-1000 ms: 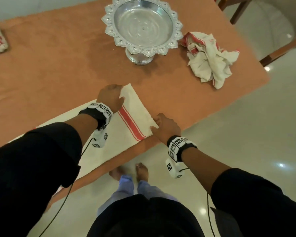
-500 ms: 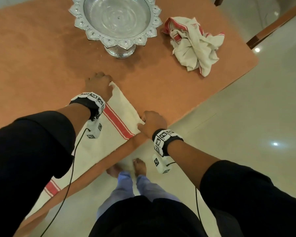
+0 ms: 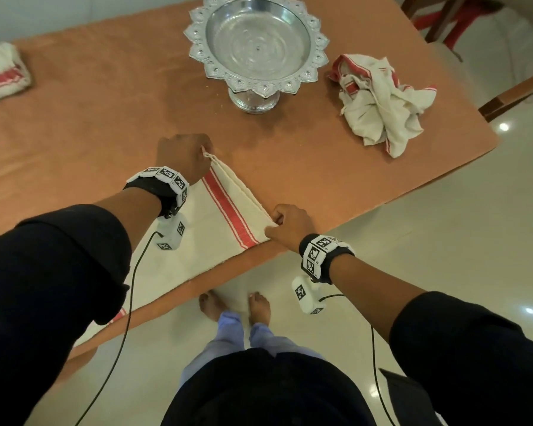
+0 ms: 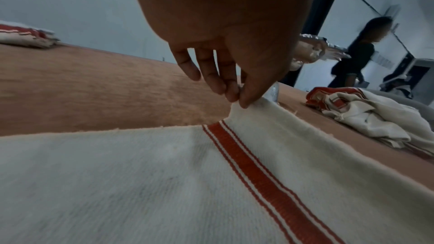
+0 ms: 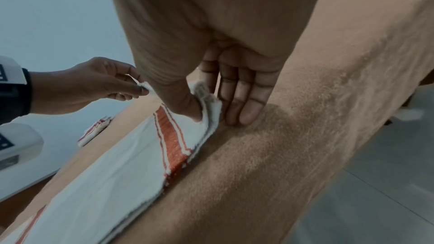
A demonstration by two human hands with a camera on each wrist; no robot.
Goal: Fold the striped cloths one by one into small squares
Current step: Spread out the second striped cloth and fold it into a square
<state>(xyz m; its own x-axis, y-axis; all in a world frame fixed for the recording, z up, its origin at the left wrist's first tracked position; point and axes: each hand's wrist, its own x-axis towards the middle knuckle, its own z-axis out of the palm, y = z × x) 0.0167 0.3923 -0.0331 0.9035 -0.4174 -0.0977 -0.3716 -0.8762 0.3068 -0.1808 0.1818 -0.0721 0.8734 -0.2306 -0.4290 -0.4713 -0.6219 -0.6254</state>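
Note:
A long cream cloth with red stripes (image 3: 216,229) lies folded lengthwise along the near edge of the brown table (image 3: 105,118). My left hand (image 3: 183,155) pinches its far end corner between thumb and fingers (image 4: 234,97), lifting it slightly. At the near end corner, by the table edge, my right hand (image 3: 288,224) pinches the layered cloth, thumb on top (image 5: 187,107), fingers beside it on the table. The cloth's other end hangs off the table under my left arm. A crumpled striped cloth (image 3: 382,103) lies at the right. A folded one (image 3: 0,72) sits far left.
A silver pedestal bowl (image 3: 257,47) stands at the table's far middle, just beyond my left hand. Wooden chair parts (image 3: 511,93) stand off the table's right corner. My bare feet (image 3: 234,305) are on the tiled floor below the table edge. Another person (image 4: 354,57) stands in the background.
Both hands went from resting on the cloth's end to pinching its two corners, and the end edge is now raised a little. The head view shifted.

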